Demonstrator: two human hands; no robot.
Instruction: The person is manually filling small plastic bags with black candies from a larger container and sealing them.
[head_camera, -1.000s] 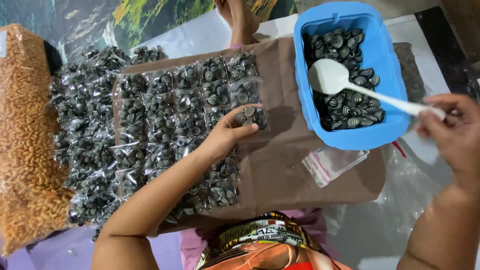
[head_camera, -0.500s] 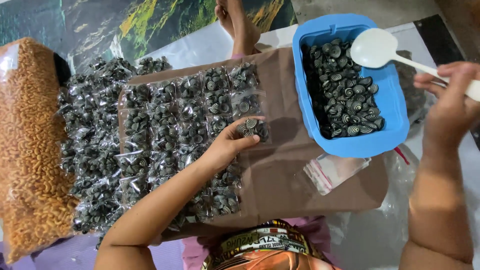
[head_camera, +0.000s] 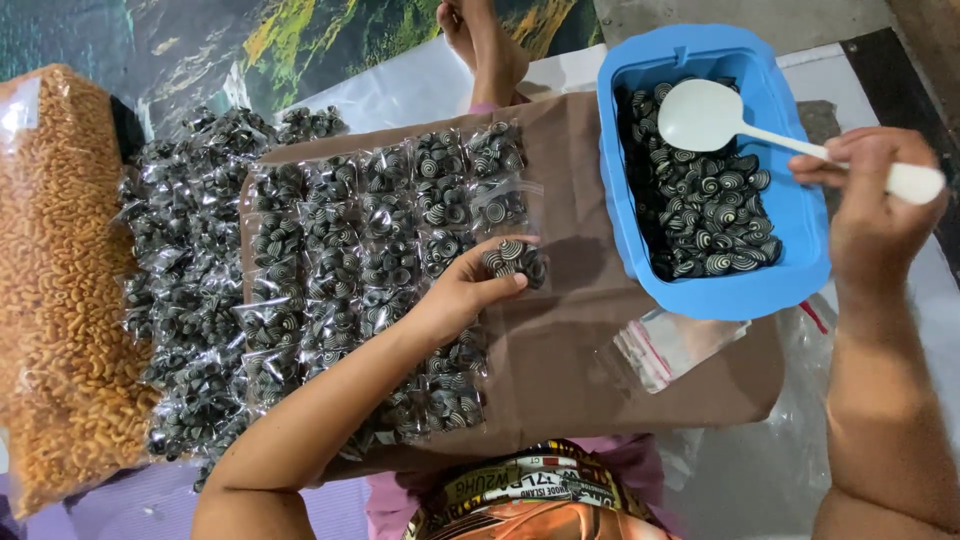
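My left hand (head_camera: 465, 292) pinches a small clear packet of black-and-white spiral snacks (head_camera: 515, 259) and rests it on the brown cardboard sheet (head_camera: 590, 360), at the right edge of the rows of filled packets (head_camera: 370, 240). My right hand (head_camera: 868, 205) grips the handle of a white plastic spoon (head_camera: 710, 115). The spoon's empty bowl hovers over the blue plastic tub (head_camera: 800, 215), which holds loose spiral snacks (head_camera: 705, 210).
A big clear bag of orange curly snacks (head_camera: 60, 290) lies at the left. More filled packets (head_camera: 185, 300) are heaped beside it. Empty zip bags (head_camera: 665, 345) lie below the tub. A bare foot (head_camera: 490, 45) shows at the top. Patterned cloth (head_camera: 520, 495) covers my lap.
My right hand lifted the spoon out of the tub's snacks and swung it up and back over the tub. My left hand stayed on the small packet on the cardboard.
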